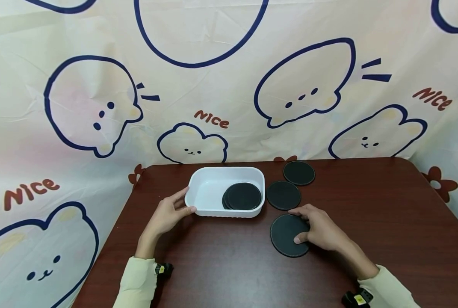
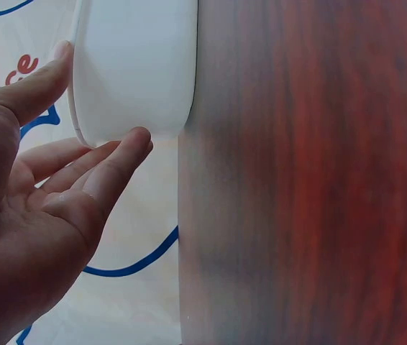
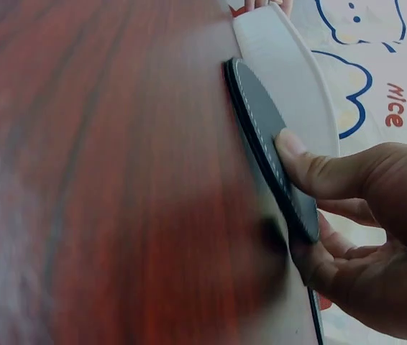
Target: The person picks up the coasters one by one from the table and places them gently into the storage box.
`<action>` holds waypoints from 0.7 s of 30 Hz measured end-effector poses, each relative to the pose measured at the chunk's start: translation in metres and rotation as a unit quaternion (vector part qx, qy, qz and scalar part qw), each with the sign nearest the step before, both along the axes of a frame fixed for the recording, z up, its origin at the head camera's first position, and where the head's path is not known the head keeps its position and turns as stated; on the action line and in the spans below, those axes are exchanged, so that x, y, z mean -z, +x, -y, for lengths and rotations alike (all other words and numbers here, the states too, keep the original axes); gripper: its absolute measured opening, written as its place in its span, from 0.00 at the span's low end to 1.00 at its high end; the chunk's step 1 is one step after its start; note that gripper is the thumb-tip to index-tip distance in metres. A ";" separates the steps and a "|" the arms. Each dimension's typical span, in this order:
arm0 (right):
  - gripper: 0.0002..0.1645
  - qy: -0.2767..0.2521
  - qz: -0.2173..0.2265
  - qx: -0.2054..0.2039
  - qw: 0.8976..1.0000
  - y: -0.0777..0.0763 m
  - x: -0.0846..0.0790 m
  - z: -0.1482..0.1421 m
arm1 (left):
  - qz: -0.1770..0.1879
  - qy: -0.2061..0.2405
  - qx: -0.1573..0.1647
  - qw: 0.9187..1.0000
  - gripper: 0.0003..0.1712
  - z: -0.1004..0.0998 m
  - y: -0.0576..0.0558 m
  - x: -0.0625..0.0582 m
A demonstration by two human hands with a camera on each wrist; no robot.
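My right hand [image 1: 325, 229] pinches a round black coaster [image 1: 286, 233] by its right side, thumb on the top face and fingers at the edge and beneath. Pale stitching runs along the coaster's rim in the right wrist view, where it stands tilted close over the table. My left hand [image 1: 169, 216] holds the left end of a white rectangular tray [image 1: 209, 184], thumb at the front corner and fingers against the end wall. Several black coasters [image 1: 244, 196] lie stacked in the tray's right half, slightly offset.
Two more black coasters, a nearer one [image 1: 284, 195] and a farther one [image 1: 299, 173], lie right of the tray on the dark brown wooden table [image 1: 221, 265]. Behind the table hangs a cream cloth [image 1: 244, 141] with blue-outlined cartoon bears.
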State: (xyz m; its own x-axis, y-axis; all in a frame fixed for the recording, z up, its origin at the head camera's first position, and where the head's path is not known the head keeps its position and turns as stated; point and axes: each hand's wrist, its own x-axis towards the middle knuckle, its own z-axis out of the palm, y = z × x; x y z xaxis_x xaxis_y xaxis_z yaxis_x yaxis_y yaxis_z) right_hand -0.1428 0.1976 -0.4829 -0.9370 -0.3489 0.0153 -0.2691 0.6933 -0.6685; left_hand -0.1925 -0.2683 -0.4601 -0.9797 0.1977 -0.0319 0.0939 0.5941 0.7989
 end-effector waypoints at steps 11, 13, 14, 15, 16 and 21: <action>0.30 -0.034 0.046 0.002 0.998 -0.008 0.001 -0.010 | 0.000 0.000 0.001 1.000 0.47 0.000 0.000 0.000; 0.29 -0.041 0.052 0.001 0.998 -0.009 0.000 -0.012 | 0.000 0.001 0.002 1.000 0.47 0.000 0.000 0.000; 0.29 -0.048 0.057 0.000 0.997 -0.009 0.000 -0.013 | -0.001 0.001 0.002 1.000 0.47 0.000 0.000 0.000; 0.29 -0.056 0.064 -0.001 0.996 -0.010 0.000 -0.014 | -0.001 0.002 0.002 1.000 0.47 0.000 0.000 0.000; 0.28 -0.065 0.073 -0.003 0.995 -0.010 0.000 -0.016 | -0.001 0.002 0.002 1.000 0.47 0.000 0.000 0.000; 0.28 -0.139 0.141 -0.005 0.980 -0.013 0.000 -0.023 | -0.001 0.006 0.004 1.000 0.47 0.000 0.000 0.000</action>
